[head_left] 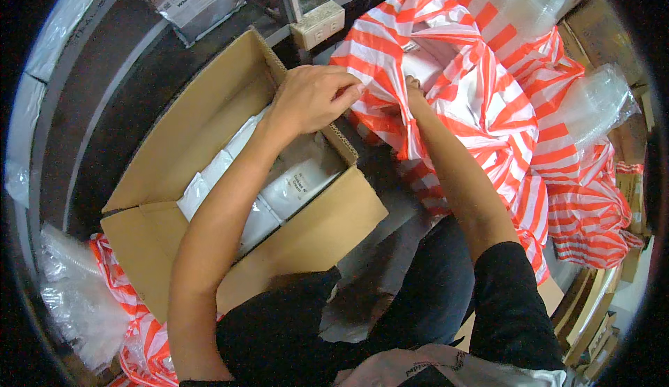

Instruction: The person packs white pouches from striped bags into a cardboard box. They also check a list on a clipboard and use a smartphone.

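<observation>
My left hand (312,99) is above the far right corner of an open cardboard box (293,251), its thumb and fingers closed on the edge of a red-and-white striped plastic bag (502,125). Into that bag's mouth reaches my right hand (414,87); a fold of plastic covers most of it, so its grip is hidden. White packets (425,63) show inside the bag, beside the right hand. In the box lie several white packets (261,221) and a clear-wrapped pouch with a white label (298,181). My left forearm crosses over the box and hides part of its contents.
A silver labelled pouch (195,0) lies on the dark surface beyond the box. A power outlet block (319,26) is mounted on a post at the back. More striped bags (585,209) and clear plastic sleeves (599,104) crowd the right; clear plastic (77,293) lies at lower left.
</observation>
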### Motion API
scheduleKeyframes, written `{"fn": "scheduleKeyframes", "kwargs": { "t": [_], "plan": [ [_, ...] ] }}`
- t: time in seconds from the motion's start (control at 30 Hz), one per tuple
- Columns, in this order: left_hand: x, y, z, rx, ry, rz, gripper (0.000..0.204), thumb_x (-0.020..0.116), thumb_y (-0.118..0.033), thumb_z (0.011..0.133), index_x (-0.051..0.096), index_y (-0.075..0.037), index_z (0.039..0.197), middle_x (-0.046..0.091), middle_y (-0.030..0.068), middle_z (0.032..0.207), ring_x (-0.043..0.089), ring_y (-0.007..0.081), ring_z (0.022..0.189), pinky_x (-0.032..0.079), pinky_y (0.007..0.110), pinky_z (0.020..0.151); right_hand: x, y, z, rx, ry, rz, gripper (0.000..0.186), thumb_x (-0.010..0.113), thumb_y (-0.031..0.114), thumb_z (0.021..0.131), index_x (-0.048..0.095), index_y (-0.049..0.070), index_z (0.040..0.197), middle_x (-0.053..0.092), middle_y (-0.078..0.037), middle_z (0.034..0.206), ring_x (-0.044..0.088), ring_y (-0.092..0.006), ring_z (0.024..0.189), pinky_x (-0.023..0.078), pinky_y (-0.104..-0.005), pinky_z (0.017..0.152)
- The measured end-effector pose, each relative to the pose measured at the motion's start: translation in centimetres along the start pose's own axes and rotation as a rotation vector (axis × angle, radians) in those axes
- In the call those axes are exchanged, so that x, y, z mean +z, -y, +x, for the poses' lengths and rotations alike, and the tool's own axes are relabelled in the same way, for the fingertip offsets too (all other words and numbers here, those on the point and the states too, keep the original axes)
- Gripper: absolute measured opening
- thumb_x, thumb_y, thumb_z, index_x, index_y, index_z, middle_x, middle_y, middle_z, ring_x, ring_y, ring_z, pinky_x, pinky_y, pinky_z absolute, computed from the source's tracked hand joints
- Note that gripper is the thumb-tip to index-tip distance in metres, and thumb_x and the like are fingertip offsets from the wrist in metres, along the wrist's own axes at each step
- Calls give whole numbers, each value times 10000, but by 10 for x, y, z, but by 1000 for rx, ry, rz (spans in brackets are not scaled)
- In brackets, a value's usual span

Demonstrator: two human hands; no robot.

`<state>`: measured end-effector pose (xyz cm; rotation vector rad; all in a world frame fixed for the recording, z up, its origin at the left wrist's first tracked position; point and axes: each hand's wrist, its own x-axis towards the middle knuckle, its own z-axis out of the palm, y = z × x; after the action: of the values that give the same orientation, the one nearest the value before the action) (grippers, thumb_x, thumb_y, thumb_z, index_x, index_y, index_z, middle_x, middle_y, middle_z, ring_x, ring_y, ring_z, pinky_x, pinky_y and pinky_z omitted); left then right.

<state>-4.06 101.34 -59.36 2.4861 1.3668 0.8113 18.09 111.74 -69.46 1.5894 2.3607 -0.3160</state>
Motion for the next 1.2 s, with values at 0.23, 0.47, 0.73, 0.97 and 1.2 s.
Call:
{"fn": "scheduleKeyframes", "kwargs": {
  "t": [0.23,0.47,0.73,0.97,1.2],
  "plan": [
    [4,4,5,25,-46,39,352,564,-378,974,750,-79,974,732,115,952,696,330,877,534,452,755,-4,-74,76,141,-158,38,634,689,381,769,637,35,1298,658,-268,1248,631,-429,1167,509,-487,997],
    [37,-10,52,43,-23,20,326,559,-374,956,760,-138,1058,740,115,973,698,333,880,544,442,771,-53,-266,115,-162,-569,193,554,735,202,758,649,83,1292,722,-197,1148,717,-336,1006,542,-432,889],
    [37,-4,53,-17,64,84,337,551,-379,943,763,-175,1107,740,90,1059,700,309,922,554,432,791,-94,-251,98,15,-1068,788,415,737,291,816,691,-11,1097,733,-213,962,724,-350,866,555,-429,787],
    [50,1,58,-48,107,114,348,533,-406,952,745,-268,1191,744,88,1040,701,310,921,561,441,798,-28,-227,94,-126,-841,-240,411,662,290,869,607,8,1163,705,-231,890,707,-379,804,570,-483,713],
    [35,6,50,-102,218,151,377,505,-480,979,724,-305,1230,739,131,1020,703,336,928,557,456,806,-38,-209,93,16,-576,-221,344,532,289,953,656,31,1144,707,-232,1059,689,-429,940,519,-522,793]
  ]
}}
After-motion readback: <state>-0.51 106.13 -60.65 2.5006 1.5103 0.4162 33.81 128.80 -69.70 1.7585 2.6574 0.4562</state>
